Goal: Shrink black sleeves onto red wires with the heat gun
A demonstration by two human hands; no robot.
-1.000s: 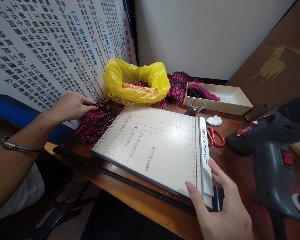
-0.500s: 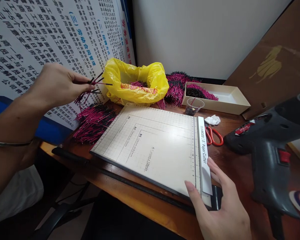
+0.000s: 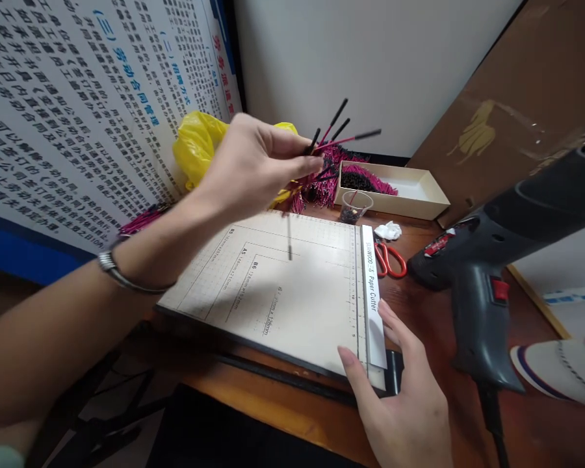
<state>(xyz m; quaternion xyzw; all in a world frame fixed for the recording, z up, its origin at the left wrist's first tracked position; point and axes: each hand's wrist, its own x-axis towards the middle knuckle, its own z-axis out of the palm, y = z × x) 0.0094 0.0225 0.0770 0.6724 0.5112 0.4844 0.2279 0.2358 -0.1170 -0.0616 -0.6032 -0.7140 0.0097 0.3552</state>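
My left hand (image 3: 268,159) is raised over the far part of the paper cutter, fingers pinched on a small bunch of thin magenta wires (image 3: 342,138) with black sleeved ends. The wires fan out upward and to the right, and one hangs below the hand, blurred. The paper cutter (image 3: 292,305) lies flat on the desk, its board printed with size lines and a white guard strip (image 3: 373,292) along the right side. My right hand (image 3: 404,396) rests at the near right corner, thumb on the board and fingers spread apart by the strip.
Behind my left hand stands a yellow plastic bag (image 3: 195,146), beside piled wires. Farther right are a cardboard box (image 3: 419,205) with wires, a clear cup (image 3: 355,207), crumpled tissue (image 3: 389,231), red-handled scissors (image 3: 394,261), a heat gun (image 3: 478,312) and a paper cup (image 3: 556,370).
My left hand has swung right with the wires, from beside the yellow bag to above the cutter. My right hand stays at the cutter's corner. The whole view has shifted slightly.
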